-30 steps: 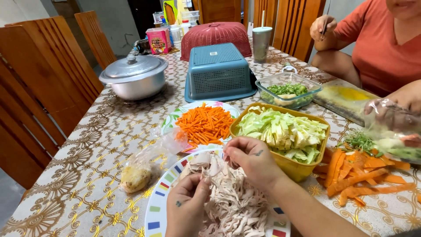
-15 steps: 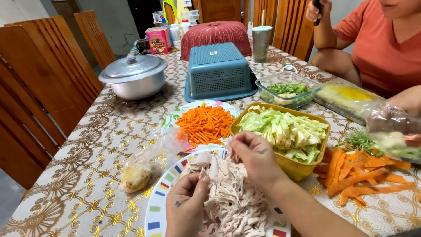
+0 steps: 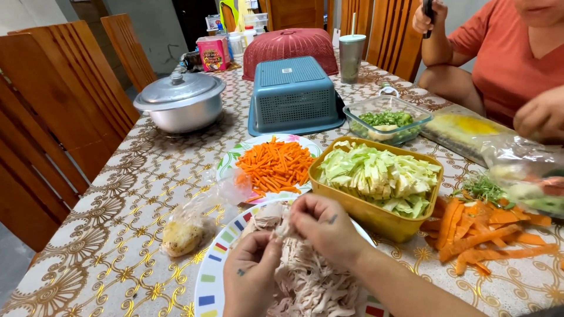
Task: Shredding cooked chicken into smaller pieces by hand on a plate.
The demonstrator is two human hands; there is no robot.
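The person's left hand (image 3: 252,270) and right hand (image 3: 320,226) meet over a pile of shredded chicken (image 3: 305,276) heaped on a white plate (image 3: 205,282) with a coloured-block rim, at the near edge of the counter (image 3: 117,205). Both grips are pinched on the same pale piece of meat at the top of the pile, fingertips close together, the left below and the right above.

The meat looks soft, moist and fibrous; it should tear along the grain with little force, and is likely light and a bit slippery. A fingertip pinch at each end of a strand would seem the best hold, since a squeeze in the middle would only mash it.

Just beyond the plate stand a yellow tub of chopped cabbage (image 3: 376,176) and a flowered plate of carrot sticks (image 3: 275,165). A clear bag with a yellowish lump (image 3: 182,235) lies to the left. Carrot peelings (image 3: 482,226) lie loose to the right, where another person in an orange shirt (image 3: 511,58) sits
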